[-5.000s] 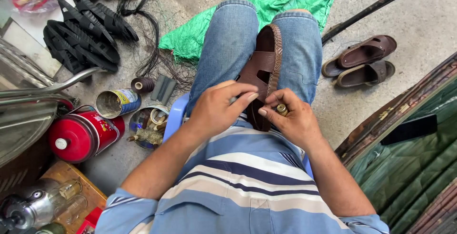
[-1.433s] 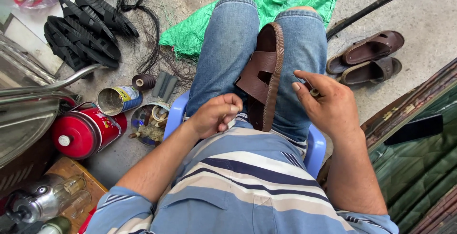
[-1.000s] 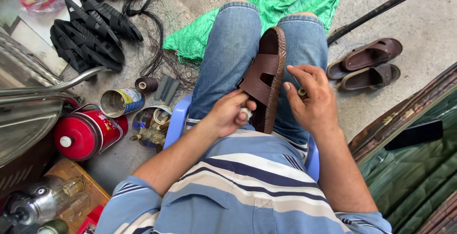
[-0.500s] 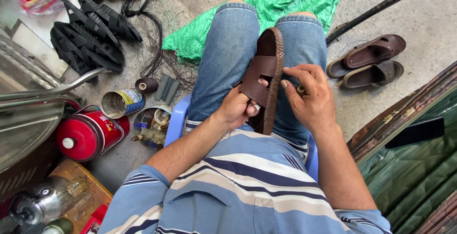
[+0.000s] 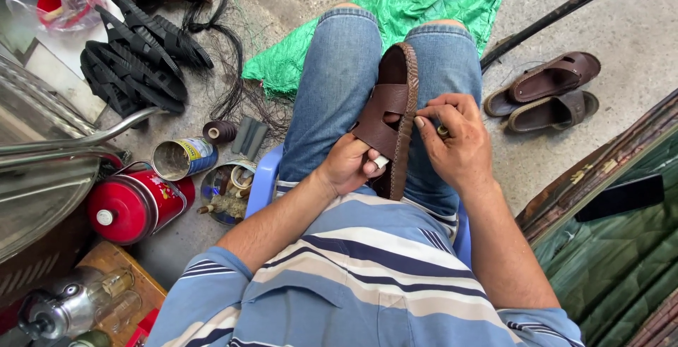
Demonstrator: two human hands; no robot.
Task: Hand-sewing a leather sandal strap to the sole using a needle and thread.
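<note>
Person seated on a blue plastic stool [image 5: 263,177], in blue jeans [image 5: 339,93] and a striped shirt [image 5: 374,269], seen from above. Green plastic sheet [image 5: 424,8] lies on the concrete floor beyond the knees. Metal basin [image 5: 35,184] at far left, stack of black rubber soles [image 5: 134,57] above it, red canister [image 5: 134,206] below. Pair of brown sandals [image 5: 547,89] on the floor to the right, well apart from the hands. Brown leather sandal [image 5: 392,114] stands on its edge between the thighs, sole edge facing right. Left hand [image 5: 349,167] is closed around the sandal's lower strap part, gripping it from the left, something small and white at its fingers. Right hand [image 5: 455,142] is curled beside the sole edge, fingertips touching the rim, pinching a small tool [image 5: 442,132], too small to identify. Open tin can [image 5: 180,158] and dark thread spool [image 5: 219,131] sit left of the stool.
</note>
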